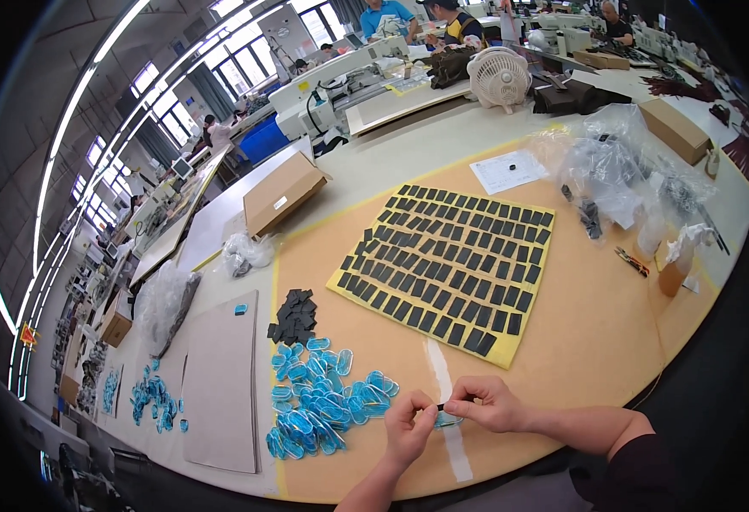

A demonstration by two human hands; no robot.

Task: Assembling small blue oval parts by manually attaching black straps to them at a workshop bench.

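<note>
Near the table's front edge, my left hand [410, 426] and my right hand [488, 404] meet with fingertips pinched. Between them is a small black piece [441, 408], mostly covered by the fingers. Just below it shows a clear-and-blue oval piece [448, 420]; whether the fingers grip it too, I cannot tell. To the left lies a heap of blue oval pieces with clear rims [314, 401]. Behind that heap is a pile of black rectangular pieces [294, 317]. Farther off, a yellow board [511, 354] carries rows of similar black rectangles.
A white strip [453, 452] runs along the table under my hands. Grey cardboard sheets [222, 388] lie at left, with more blue pieces [154, 398] beyond. Clear plastic bags [600, 166], a spray bottle [680, 266] and snips [632, 261] are at right. A white fan [500, 78] stands behind.
</note>
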